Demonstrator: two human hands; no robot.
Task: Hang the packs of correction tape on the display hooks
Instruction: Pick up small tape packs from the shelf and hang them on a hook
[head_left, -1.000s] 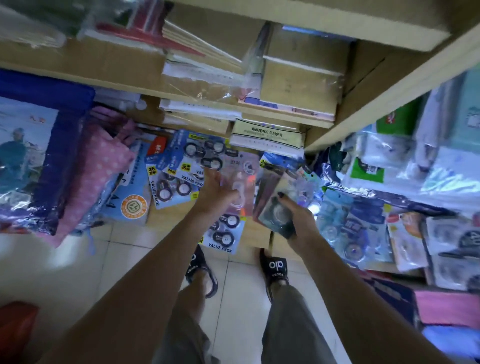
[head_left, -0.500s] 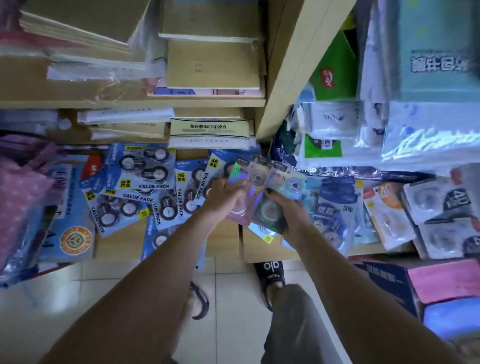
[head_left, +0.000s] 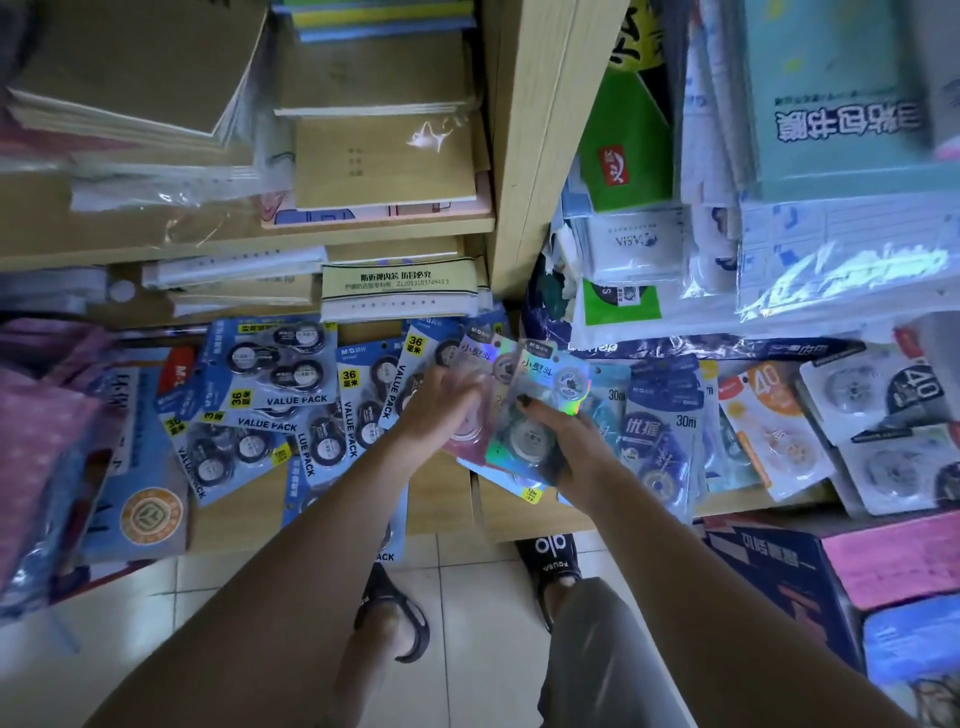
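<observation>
Right hand (head_left: 563, 447) grips a holographic correction tape pack (head_left: 540, 410), thumb curled over its face, fingers behind. Pack's long axis runs near upright, header end tipped up and slightly right toward the wooden shelf post (head_left: 540, 156), tape wheel at the lower end. Left hand (head_left: 441, 410) just left of it, fingers curled round a pink pack (head_left: 478, 374) that overlaps the holographic one. Both sit below the post. Blue value packs (head_left: 280, 374) hang down-left of the post; 30m packs (head_left: 670, 431) down-right.
</observation>
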